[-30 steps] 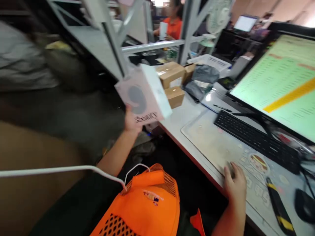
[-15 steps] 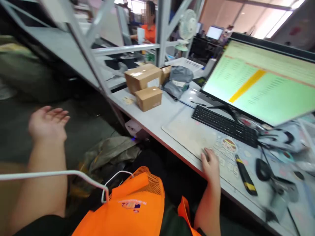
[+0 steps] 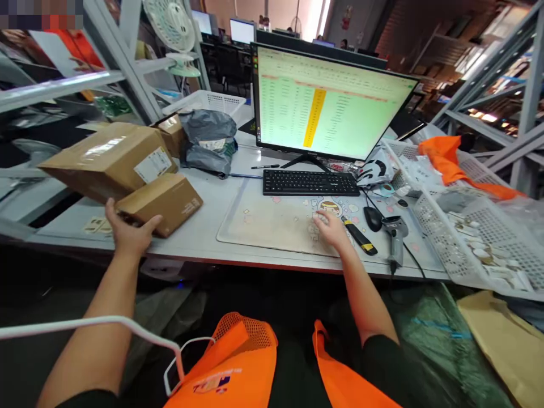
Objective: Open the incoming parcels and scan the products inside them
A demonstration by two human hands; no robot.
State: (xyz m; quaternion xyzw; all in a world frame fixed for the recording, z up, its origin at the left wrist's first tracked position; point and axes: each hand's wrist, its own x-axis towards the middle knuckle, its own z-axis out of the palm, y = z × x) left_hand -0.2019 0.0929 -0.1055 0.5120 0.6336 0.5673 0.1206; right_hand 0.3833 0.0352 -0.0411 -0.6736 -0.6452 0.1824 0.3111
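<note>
My left hand is at the near left end of a small cardboard box, thumb along its front and fingers around the end. Just behind it, a larger taped cardboard box with a white label touches or nearly touches the small one. My right hand rests on the pale desk mat, fingers loosely extended with nothing in them. Right beside it lies a black and yellow utility knife. A black mouse and a grey barcode scanner sit farther right.
A keyboard and a lit monitor stand behind the mat. A grey plastic parcel lies beside the boxes. White baskets of small items border the right side. A white cable crosses low at left.
My left hand has swung from beside the desk onto the small cardboard box. My right hand stays on the mat. The view has turned to the right and levelled.
</note>
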